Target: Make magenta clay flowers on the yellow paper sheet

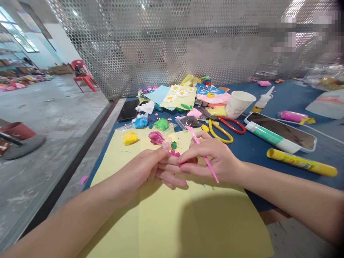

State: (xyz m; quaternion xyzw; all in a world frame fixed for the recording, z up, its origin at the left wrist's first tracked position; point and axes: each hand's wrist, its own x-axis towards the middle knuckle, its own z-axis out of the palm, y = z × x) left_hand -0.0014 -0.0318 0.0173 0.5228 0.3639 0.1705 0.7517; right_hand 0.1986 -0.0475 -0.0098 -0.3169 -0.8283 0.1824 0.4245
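Right where the hands meet, there's the magenta flower, its contact with the fingers partly hidden; the left hand lies palm-up, fingers extended, while the right hand brings its fingertips in against them, a pink stick gripped between its fingers. Below spreads yellow paper, with yellow clay and green clay beyond, a white cup farther right.
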